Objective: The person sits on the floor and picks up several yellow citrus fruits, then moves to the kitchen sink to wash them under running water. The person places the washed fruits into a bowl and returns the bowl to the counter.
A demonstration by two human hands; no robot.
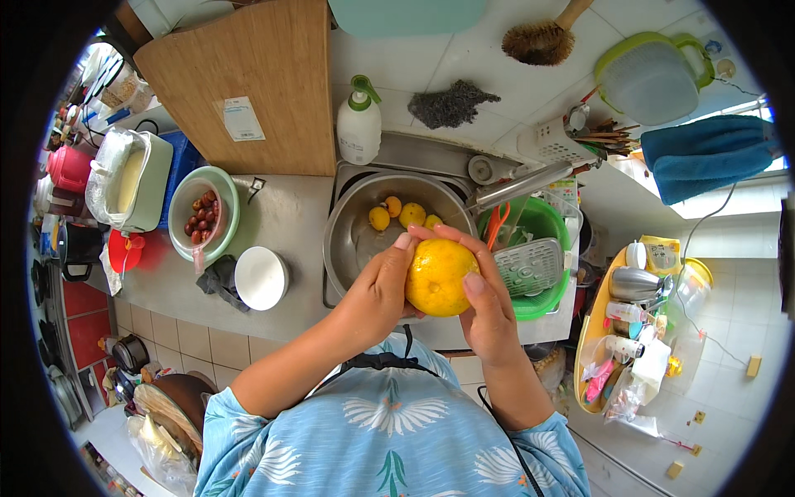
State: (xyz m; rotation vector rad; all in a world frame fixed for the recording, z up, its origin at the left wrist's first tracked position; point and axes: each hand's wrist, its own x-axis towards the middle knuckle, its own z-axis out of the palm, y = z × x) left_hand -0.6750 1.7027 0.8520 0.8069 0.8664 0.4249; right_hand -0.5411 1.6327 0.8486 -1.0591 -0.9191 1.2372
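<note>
Head camera: we look steeply down through a fisheye.
Counter (pixel 294 214): we see it from near above.

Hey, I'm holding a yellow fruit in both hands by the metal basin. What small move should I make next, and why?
I'd probably turn the yellow fruit slightly between your left hand and right hand, rubbing the covered skin. Its surface looks shiny, perhaps wet, your hands hide part of it, and smaller yellow fruits lie in the metal basin.
</note>
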